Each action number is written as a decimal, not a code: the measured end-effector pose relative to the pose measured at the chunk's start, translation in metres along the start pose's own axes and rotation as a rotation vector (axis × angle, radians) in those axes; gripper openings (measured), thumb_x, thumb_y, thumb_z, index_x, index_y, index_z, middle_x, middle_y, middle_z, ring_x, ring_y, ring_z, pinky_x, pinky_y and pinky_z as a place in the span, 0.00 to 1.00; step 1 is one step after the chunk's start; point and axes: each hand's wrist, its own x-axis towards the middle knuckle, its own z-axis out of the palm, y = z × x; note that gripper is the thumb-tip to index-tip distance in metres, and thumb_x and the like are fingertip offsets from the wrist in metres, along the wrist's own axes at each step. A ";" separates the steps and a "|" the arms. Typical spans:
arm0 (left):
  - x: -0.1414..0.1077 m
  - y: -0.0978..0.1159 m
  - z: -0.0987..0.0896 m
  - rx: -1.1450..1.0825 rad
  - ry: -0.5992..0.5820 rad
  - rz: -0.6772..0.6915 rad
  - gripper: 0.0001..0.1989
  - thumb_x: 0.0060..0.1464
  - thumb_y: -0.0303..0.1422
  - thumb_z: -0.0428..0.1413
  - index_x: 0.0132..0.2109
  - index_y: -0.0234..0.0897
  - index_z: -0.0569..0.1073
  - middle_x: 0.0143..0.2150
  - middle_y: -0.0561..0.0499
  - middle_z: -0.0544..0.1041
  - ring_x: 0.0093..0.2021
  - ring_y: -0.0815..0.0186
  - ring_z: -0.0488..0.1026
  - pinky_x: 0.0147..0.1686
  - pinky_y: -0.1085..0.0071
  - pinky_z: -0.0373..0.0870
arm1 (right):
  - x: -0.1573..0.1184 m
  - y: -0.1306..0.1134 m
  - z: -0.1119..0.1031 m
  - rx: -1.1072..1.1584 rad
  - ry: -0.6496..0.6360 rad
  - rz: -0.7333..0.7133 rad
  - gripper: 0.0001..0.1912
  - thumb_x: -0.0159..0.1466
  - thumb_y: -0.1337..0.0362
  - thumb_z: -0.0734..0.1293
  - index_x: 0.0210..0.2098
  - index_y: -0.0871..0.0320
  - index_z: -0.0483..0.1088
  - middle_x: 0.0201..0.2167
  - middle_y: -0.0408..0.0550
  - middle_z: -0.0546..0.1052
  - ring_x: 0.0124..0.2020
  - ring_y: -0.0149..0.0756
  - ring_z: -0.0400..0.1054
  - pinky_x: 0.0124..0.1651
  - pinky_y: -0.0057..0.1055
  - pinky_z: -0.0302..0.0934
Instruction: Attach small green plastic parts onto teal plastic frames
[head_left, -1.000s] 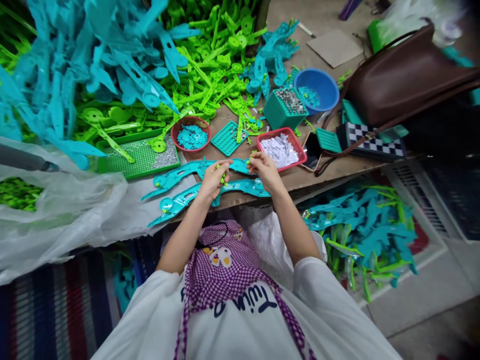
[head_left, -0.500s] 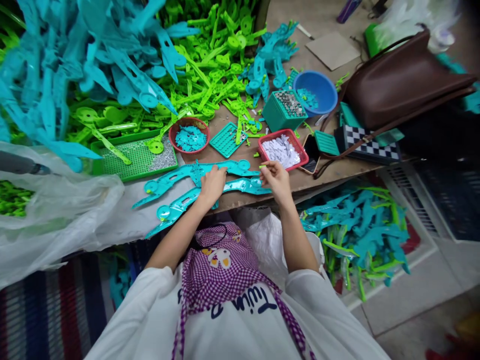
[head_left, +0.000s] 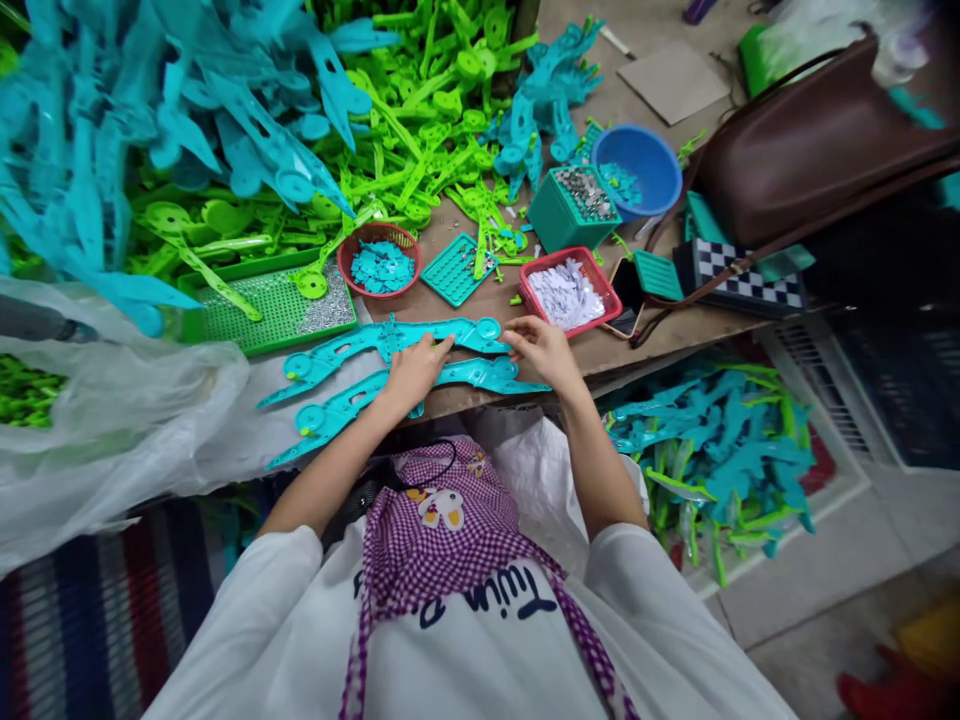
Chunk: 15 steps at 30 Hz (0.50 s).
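Two long turquoise plastic parts lie side by side along the table edge: an upper one (head_left: 341, 350) and a lower one (head_left: 484, 374). Both have a round seat with a small yellow-green piece near the left end. My left hand (head_left: 415, 374) lies over their middle, its fingers closed at the upper part's lower edge; a speck of yellow-green shows by the fingertips. My right hand (head_left: 546, 350) is pinched closed just beside the round right end of the upper part. What its fingertips hold is too small to make out.
Behind the parts stand a green tray (head_left: 270, 310) of small metal pieces, a red basket (head_left: 379, 290) of turquoise pieces, and a red basket (head_left: 574, 325) of white pieces. Turquoise and green parts pile at back left. A brown bag (head_left: 795, 150) sits right.
My right hand has moved left, from near the white-piece basket to the upper part's round end. The small yellow-green piece in its fingertips no longer shows clearly. Both parts shifted slightly left.
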 end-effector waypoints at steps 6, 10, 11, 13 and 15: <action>0.008 0.004 -0.003 -0.044 0.044 -0.017 0.20 0.67 0.39 0.43 0.61 0.47 0.70 0.54 0.41 0.72 0.46 0.53 0.74 0.40 0.63 0.67 | 0.012 -0.002 -0.002 -0.354 -0.037 -0.240 0.16 0.65 0.55 0.65 0.47 0.57 0.75 0.34 0.50 0.75 0.35 0.39 0.69 0.42 0.35 0.64; 0.017 0.008 -0.003 -0.087 0.080 -0.033 0.18 0.66 0.39 0.45 0.54 0.43 0.75 0.53 0.42 0.73 0.47 0.53 0.74 0.40 0.64 0.66 | 0.018 0.002 -0.001 -0.487 -0.124 -0.279 0.11 0.66 0.60 0.64 0.38 0.57 0.77 0.34 0.52 0.76 0.37 0.41 0.69 0.43 0.35 0.63; 0.018 0.007 -0.003 -0.095 0.078 -0.027 0.17 0.66 0.39 0.46 0.54 0.43 0.75 0.53 0.42 0.73 0.47 0.54 0.74 0.40 0.65 0.66 | 0.019 0.003 -0.001 -0.505 -0.142 -0.291 0.11 0.67 0.61 0.63 0.39 0.58 0.77 0.36 0.53 0.76 0.38 0.41 0.70 0.43 0.35 0.63; 0.020 0.006 -0.003 -0.109 0.079 -0.019 0.17 0.66 0.39 0.46 0.53 0.42 0.76 0.53 0.42 0.73 0.47 0.54 0.74 0.41 0.65 0.65 | 0.018 0.003 -0.001 -0.513 -0.156 -0.304 0.12 0.67 0.63 0.61 0.42 0.58 0.76 0.38 0.54 0.76 0.40 0.42 0.70 0.45 0.36 0.63; 0.021 0.004 -0.002 -0.118 0.090 -0.018 0.18 0.66 0.39 0.46 0.54 0.42 0.76 0.53 0.42 0.73 0.47 0.55 0.74 0.41 0.65 0.65 | 0.017 0.002 -0.001 -0.497 -0.152 -0.314 0.11 0.67 0.64 0.62 0.43 0.59 0.75 0.38 0.54 0.76 0.39 0.42 0.70 0.45 0.36 0.63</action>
